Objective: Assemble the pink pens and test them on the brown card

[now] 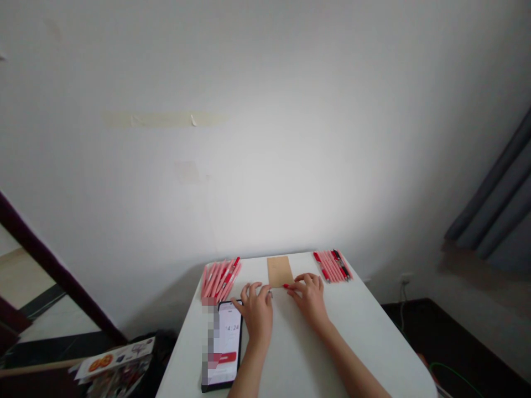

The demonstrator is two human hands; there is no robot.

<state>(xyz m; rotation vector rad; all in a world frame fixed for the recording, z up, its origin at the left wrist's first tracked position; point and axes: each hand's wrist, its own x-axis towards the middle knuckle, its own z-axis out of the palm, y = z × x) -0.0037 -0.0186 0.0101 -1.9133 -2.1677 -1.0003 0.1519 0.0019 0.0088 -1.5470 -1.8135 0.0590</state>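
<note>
A brown paper card or small notepad (280,270) lies flat near the table's far edge. At its lower left corner is my left hand (256,312), fingers curved and apart, with the thumb over the upper right edge of a phone. My right hand (310,301) reaches to the card's lower right corner. Its thumb and index finger close on a small red thing (286,286), mostly hidden, whose kind I cannot make out. A loose pile of pink and red pens (219,279) is at the left. At the right, several pink, red and black pens (333,266) lie side by side.
The phone (226,342), showing a timer, lies on the white table (298,359) left of my left forearm. A plain wall (269,138) stands behind the table. A box (116,358) and a dark bag are on the floor at left. A grey curtain (493,210) hangs at right.
</note>
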